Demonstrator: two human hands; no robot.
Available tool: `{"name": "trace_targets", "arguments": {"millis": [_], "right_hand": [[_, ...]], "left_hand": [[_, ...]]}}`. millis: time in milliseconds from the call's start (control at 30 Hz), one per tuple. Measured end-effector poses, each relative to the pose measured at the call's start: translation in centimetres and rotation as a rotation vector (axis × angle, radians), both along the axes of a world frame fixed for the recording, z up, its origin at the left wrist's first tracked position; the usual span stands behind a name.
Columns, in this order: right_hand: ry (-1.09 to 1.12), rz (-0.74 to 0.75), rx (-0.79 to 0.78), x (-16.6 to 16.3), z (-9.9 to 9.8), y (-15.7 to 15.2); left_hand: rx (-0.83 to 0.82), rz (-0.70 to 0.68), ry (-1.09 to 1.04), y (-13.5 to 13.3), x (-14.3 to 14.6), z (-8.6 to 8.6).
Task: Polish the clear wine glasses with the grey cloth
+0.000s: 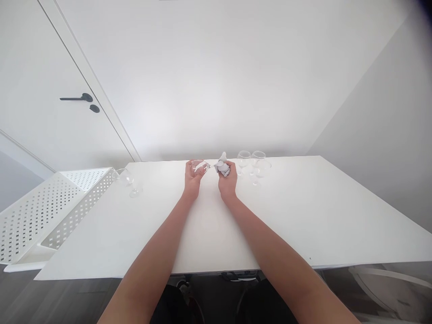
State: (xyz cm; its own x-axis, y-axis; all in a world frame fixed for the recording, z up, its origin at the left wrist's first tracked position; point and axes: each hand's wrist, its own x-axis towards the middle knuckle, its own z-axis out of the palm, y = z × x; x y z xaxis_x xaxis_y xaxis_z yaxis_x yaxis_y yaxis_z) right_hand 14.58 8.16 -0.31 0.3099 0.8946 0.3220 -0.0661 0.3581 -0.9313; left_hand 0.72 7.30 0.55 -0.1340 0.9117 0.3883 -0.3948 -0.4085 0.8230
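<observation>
While the left hand [192, 179] grips a stemmed glass [201, 167] by its bowl near the far edge of the counter [209, 225], the glass's long axis roughly parallel to that edge, the right hand [228, 181] clasps a pale cloth [222, 167] at the stem end.

The head camera looks down from above the near edge of a flat white table [303, 211]. It faces forward, toward a plain white wall [216, 81].
</observation>
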Motion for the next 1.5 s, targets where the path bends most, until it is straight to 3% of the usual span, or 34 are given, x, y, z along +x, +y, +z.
{"name": "trace_targets", "arguments": {"millis": [100,233,400,533,633,700,767,833,900,967,1100,1167,1233,1333,1433,1500], "right_hand": [[0.094,0.147,0.041,-0.2,1.0,-0.3],[0.348,0.361,-0.148,-0.3,1.6,-0.4],[0.403,0.444,-0.386,0.4,1.6,-0.3],[0.445,0.557,-0.442,0.6,1.9,-0.3],[0.327,0.486,-0.471,0.0,1.9,-0.4],[0.135,0.332,-0.351,-0.5,1.6,-0.7],[-0.072,0.225,-0.103,-0.9,1.2,-1.1],[-0.239,0.227,0.116,-1.2,1.0,-1.5],[-0.289,0.282,0.178,-1.3,1.1,-1.8],[-0.154,0.347,0.038,-1.4,1.3,-1.8],[0.301,0.559,-0.49,-1.5,1.3,-1.2],[0.343,0.58,-0.581,-1.5,1.1,-1.0],[0.238,0.433,-0.467,-1.4,0.7,-1.0],[-0.046,0.251,-0.114,-1.2,0.5,-1.3],[-0.237,0.25,0.11,-1.0,0.5,-1.5],[-0.239,0.284,0.123,-1.2,0.6,-1.4]], "left_hand": [[-0.003,-0.016,-0.074,-0.2,-0.2,0.4],[-0.008,-0.16,-0.085,-0.4,-0.6,1.1],[0.003,-0.183,-0.054,-0.2,-1.0,1.1],[-0.004,-0.187,-0.09,0.1,-1.4,0.9],[-0.047,-0.186,-0.104,0.4,-1.6,0.6],[-0.099,-0.161,-0.12,0.8,-1.6,0.2],[-0.156,-0.119,-0.157,1.2,-1.7,-0.2],[-0.204,-0.079,-0.191,1.4,-1.8,-0.4],[-0.212,-0.055,-0.199,1.4,-1.9,-0.5],[-0.168,-0.043,-0.187,1.3,-2.1,-0.4],[-0.078,-0.097,-0.151,1.0,-2.2,-0.1],[-0.084,-0.128,-0.136,1.0,-2.0,-0.1],[-0.111,-0.134,-0.117,0.9,-1.8,-0.1],[-0.132,-0.133,-0.114,0.8,-1.7,-0.1],[-0.115,-0.116,-0.132,0.8,-1.8,-0.1],[-0.107,-0.093,-0.153,0.9,-2.1,-0.2]]}}
